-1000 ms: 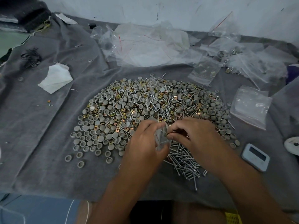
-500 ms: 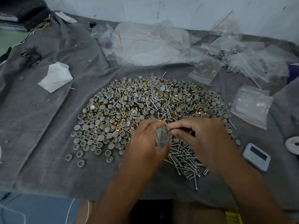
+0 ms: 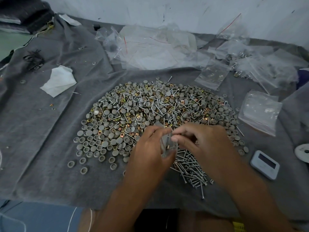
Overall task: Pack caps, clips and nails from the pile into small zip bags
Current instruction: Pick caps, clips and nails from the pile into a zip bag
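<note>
Both hands, left hand (image 3: pixel 151 151) and right hand (image 3: pixel 203 143), pinched one small clear zip bag (image 3: pixel 168 143); the big mixed pile of grey caps, brass clips and nails (image 3: pixel 150 113) remained mid-worktop (filled clear bags (image 3: pixel 260 67) lay at the far right corner).

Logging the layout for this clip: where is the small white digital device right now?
In the head view, the white digital device lies on the grey cloth at the right, just beyond the right hand and the heap of nails.
</note>
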